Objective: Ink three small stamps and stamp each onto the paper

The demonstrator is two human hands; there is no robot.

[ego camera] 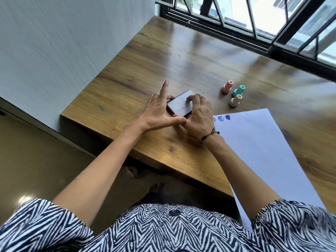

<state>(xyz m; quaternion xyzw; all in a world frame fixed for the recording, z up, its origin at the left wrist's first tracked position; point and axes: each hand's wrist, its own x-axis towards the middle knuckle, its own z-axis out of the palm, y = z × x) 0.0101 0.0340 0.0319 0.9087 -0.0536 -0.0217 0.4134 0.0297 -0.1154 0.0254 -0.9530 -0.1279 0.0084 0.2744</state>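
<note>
A flat purple-edged ink pad [179, 106] lies on the wooden table [181, 55], its lid down. My left hand [158, 111] grips its left side, index finger raised, thumb along the near edge. My right hand [198, 115] rests fingertips on the lid's right part. Three small stamps stand to the right: pink [227, 86], teal [239, 90], cream [235, 100]. A white paper [263, 151] lies at the right with three blue prints [221, 118] near its top-left corner.
The table's left and near edges drop to a brown floor [45, 151]. A pale wall [63, 42] stands at the left. A dark-framed window [263, 24] runs along the table's far side.
</note>
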